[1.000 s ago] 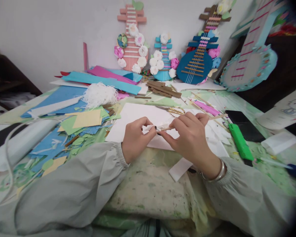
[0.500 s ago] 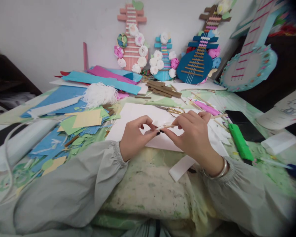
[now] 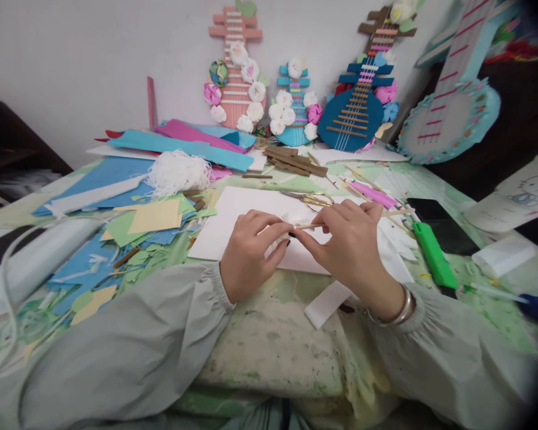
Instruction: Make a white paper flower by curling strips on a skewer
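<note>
My right hand [image 3: 347, 242] pinches a thin wooden stick [image 3: 309, 226], whose far end pokes out behind the knuckles on the right. At the stick's left tip, white crepe-like paper [image 3: 292, 218] is bunched, partly hidden by fingers. My left hand [image 3: 255, 254] closes its fingertips on that paper, and the fingertips of both hands meet there. Below them lies a white sheet [image 3: 226, 224]. Gold-handled scissors [image 3: 316, 200] rest on it just beyond my fingers. A white paper strip [image 3: 325, 306] lies nearer me, under my right wrist.
Paper scraps [image 3: 155, 216] and a heap of white string [image 3: 179, 172] cover the left side. A green glue gun [image 3: 434, 254] and a black phone [image 3: 442, 226] lie at right. Decorated paper lutes [image 3: 352, 122] lean along the wall. A cable [image 3: 11, 298] curves at far left.
My left hand has rolled over, its fingers now covering the paper at the stick's tip, where thumb and finger pinched it from the side before. My right hand keeps its hold.
</note>
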`<action>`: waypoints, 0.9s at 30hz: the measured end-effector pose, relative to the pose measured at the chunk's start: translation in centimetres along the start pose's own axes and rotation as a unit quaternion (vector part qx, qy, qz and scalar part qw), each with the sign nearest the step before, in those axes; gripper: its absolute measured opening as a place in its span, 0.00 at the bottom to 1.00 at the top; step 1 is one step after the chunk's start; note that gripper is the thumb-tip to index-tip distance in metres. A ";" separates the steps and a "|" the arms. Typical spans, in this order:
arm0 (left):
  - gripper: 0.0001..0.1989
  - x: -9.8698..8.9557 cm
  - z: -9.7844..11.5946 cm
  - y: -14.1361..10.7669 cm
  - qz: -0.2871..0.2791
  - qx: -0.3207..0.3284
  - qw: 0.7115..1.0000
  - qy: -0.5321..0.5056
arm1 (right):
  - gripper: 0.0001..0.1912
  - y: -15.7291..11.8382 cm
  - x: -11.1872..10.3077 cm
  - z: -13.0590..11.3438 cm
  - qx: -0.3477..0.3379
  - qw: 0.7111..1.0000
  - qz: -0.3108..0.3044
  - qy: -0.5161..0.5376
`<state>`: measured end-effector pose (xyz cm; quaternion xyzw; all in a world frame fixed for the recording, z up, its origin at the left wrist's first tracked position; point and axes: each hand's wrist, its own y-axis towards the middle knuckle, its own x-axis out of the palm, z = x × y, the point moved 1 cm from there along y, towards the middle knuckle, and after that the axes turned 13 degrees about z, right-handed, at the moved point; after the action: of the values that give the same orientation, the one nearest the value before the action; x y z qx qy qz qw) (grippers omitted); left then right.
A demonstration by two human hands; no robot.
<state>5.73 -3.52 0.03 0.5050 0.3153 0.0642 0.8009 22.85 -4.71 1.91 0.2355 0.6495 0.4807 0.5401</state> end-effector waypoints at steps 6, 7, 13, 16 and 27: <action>0.07 0.1 0.6 0.1 -0.044 -0.028 0.997 0.050 | 0.16 -0.2 -0.1 -0.6 -0.023 0.999 0.005 -0.024; 0.06 0.2 0.6 0.1 -0.046 -0.031 0.997 0.051 | 0.16 -0.2 -0.1 -0.7 -0.026 0.999 0.004 -0.029; 0.04 0.4 0.3 0.2 -0.045 -0.051 0.997 0.034 | 0.17 -0.3 -0.1 -1.1 -0.036 0.999 -0.002 -0.028; 0.03 0.5 0.2 0.3 -0.051 -0.064 0.996 0.034 | 0.18 -0.2 -0.1 -1.2 -0.036 0.999 0.001 -0.019; 0.05 0.0 0.3 0.5 -0.063 -0.076 0.994 0.037 | 0.17 -0.4 0.1 -0.8 -0.069 0.997 0.013 -0.016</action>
<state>6.02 -3.46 0.54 0.4192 0.3701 0.0562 0.8271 22.10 -5.06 1.50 0.2140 0.6031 0.5273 0.5589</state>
